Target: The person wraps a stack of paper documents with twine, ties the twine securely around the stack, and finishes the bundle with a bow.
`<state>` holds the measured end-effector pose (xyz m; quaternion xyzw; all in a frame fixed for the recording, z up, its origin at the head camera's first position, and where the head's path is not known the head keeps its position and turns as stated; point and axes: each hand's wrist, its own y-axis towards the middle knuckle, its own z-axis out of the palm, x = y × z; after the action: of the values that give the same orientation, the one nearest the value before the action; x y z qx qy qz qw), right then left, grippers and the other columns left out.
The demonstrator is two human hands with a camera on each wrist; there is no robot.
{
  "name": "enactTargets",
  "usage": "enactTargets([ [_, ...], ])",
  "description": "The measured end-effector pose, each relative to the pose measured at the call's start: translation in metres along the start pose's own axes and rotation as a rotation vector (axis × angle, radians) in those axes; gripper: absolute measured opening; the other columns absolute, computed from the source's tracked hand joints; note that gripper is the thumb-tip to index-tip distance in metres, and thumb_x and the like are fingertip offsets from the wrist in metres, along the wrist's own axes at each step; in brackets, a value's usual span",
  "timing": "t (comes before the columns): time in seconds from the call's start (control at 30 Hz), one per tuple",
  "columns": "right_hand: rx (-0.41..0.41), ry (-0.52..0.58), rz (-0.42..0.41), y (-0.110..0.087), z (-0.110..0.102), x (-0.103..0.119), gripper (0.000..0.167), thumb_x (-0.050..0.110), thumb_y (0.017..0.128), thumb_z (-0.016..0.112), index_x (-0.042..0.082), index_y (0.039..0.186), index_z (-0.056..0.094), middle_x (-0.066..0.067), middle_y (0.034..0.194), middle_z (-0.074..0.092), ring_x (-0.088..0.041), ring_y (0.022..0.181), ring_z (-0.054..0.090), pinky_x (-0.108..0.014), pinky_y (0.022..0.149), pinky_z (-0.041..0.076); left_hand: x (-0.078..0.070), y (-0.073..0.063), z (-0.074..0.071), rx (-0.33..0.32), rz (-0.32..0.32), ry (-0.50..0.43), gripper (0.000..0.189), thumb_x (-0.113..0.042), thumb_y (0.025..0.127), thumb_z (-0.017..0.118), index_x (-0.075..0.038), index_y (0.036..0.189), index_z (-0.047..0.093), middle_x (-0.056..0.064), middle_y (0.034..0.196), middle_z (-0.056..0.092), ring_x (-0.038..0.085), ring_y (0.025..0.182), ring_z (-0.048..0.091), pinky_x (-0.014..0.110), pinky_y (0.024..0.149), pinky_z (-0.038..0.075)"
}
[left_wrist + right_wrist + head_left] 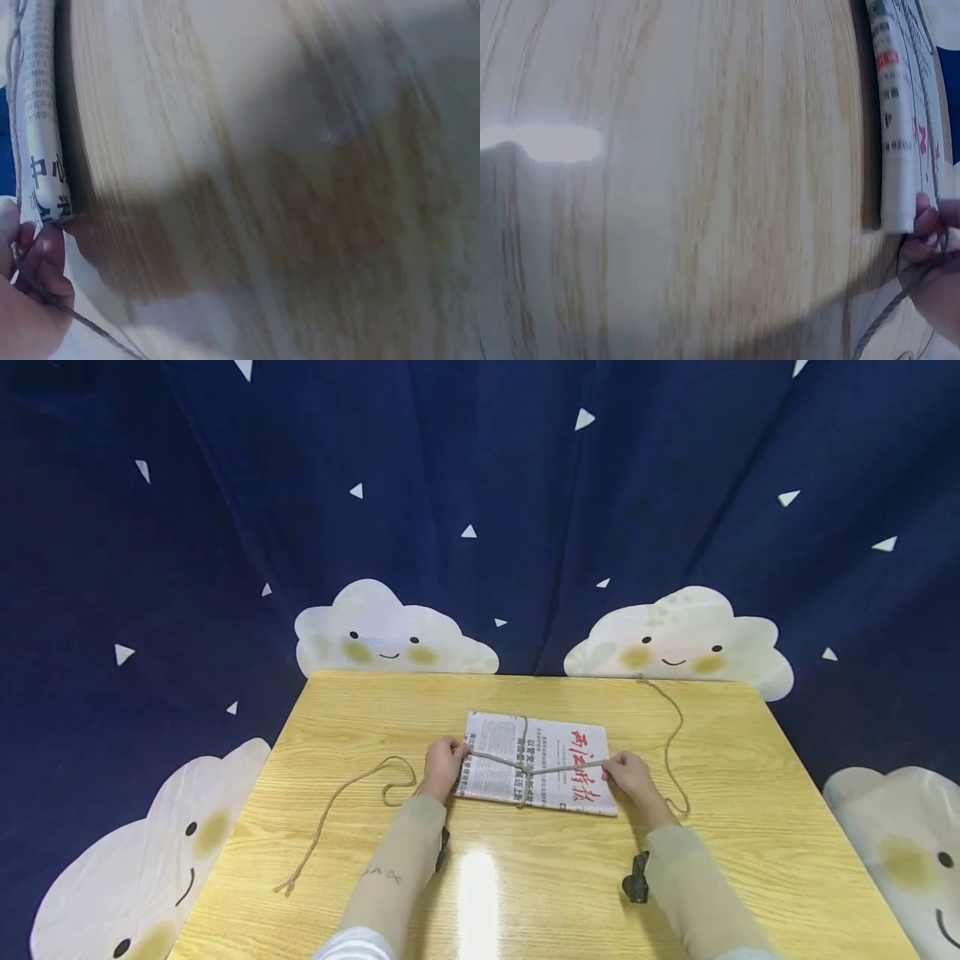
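A folded newspaper (491,781) with red and black print lies on the table. Grey-brown twine (558,769) runs round it from back to front and crosses near its middle. At the newspaper's left edge my left hand (442,766) pinches one strand; the same hand (34,289) shows in the left wrist view, its twine trailing down. My right hand (632,777) pinches the other strand at the right edge. In the right wrist view that hand (934,255) has the twine between thumb and fingers, beside the newspaper's folded edge (896,157).
A loose twine tail (322,827) curves over the table (555,893) on the left, ending in a frayed knot. Another tail (667,743) loops on the right up to the back edge. Behind hangs a dark blue curtain (420,543) with clouds. Black wrist devices (636,878) sit under the forearms.
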<state>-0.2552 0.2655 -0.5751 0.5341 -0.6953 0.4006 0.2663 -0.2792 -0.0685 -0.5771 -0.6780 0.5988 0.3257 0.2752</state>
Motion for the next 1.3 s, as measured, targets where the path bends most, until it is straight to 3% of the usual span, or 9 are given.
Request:
enactTargets([
  [0.23,-0.02,0.144,0.097,-0.003,0.004,0.004,0.017,0.005,0.089,0.042,-0.01,0.092,0.05,-0.005,0.061,0.059,-0.009,0.052,0.055,-0.019,0.048,0.048,-0.001,-0.003,0.002,-0.05,-0.05,0.011,0.024,-0.017,0.083,0.067,-0.003,0.066,0.057,0.004,0.059,0.052,0.015,0.054,0.045,0.025,0.047,0.038],
  [0.33,-0.046,0.17,0.137,-0.005,0.005,0.005,0.018,0.005,0.086,0.042,-0.01,0.089,0.052,-0.003,0.057,0.058,-0.008,0.048,0.054,-0.018,0.044,0.048,-0.002,-0.005,0.001,-0.06,-0.064,0.006,0.025,-0.016,0.082,0.068,-0.003,0.065,0.055,0.002,0.057,0.048,0.015,0.053,0.043,0.025,0.046,0.036],
  [0.5,-0.147,0.041,0.13,-0.009,0.009,0.008,0.017,0.007,0.081,0.048,-0.006,0.079,0.058,-0.002,0.057,0.057,-0.01,0.05,0.052,-0.02,0.046,0.046,-0.003,-0.007,0.001,-0.055,-0.057,0.001,0.027,-0.014,0.08,0.07,-0.003,0.064,0.052,0.0,0.056,0.042,0.014,0.052,0.04,0.024,0.046,0.032],
  [0.63,-0.222,-0.065,0.092,-0.015,0.012,0.013,0.018,0.009,0.08,0.05,-0.006,0.084,0.058,-0.016,0.074,0.062,-0.025,0.068,0.058,-0.032,0.063,0.051,-0.005,-0.006,0.002,-0.036,-0.078,-0.005,0.026,-0.014,0.079,0.071,-0.003,0.065,0.052,0.001,0.057,0.044,0.014,0.053,0.042,0.024,0.046,0.034],
  [0.73,-0.246,-0.118,0.085,-0.019,0.013,0.016,0.023,0.011,0.08,0.05,-0.008,0.089,0.056,-0.024,0.087,0.061,-0.037,0.083,0.057,-0.044,0.076,0.049,-0.007,-0.005,0.003,-0.024,-0.097,0.015,0.026,-0.016,0.078,0.072,-0.003,0.065,0.053,0.002,0.059,0.048,0.015,0.055,0.044,0.025,0.048,0.037],
  [0.87,-0.283,-0.171,0.095,-0.021,0.015,0.02,0.024,0.013,0.08,0.052,-0.009,0.09,0.056,-0.026,0.09,0.059,-0.042,0.088,0.055,-0.049,0.08,0.045,-0.011,-0.006,0.002,-0.015,-0.114,0.042,0.027,-0.017,0.076,0.074,-0.004,0.062,0.054,0.002,0.058,0.05,0.016,0.054,0.046,0.027,0.049,0.04],
  [1.03,-0.32,-0.173,0.11,-0.022,0.015,0.026,0.03,0.019,0.081,0.057,-0.01,0.089,0.06,-0.027,0.092,0.062,-0.043,0.088,0.056,-0.05,0.079,0.045,-0.016,-0.008,0.001,-0.006,-0.156,0.064,0.027,-0.016,0.073,0.076,-0.002,0.06,0.057,0.003,0.056,0.053,0.015,0.051,0.046,0.028,0.047,0.041],
  [1.3,-0.265,-0.133,0.18,-0.018,0.009,0.026,0.041,0.018,0.078,0.062,-0.018,0.098,0.057,-0.033,0.099,0.058,-0.043,0.089,0.055,-0.048,0.081,0.046,-0.021,-0.009,-0.007,0.084,-0.25,0.033,0.026,-0.017,0.075,0.075,0.0,0.061,0.061,0.001,0.053,0.05,0.012,0.048,0.04,0.022,0.041,0.033],
])
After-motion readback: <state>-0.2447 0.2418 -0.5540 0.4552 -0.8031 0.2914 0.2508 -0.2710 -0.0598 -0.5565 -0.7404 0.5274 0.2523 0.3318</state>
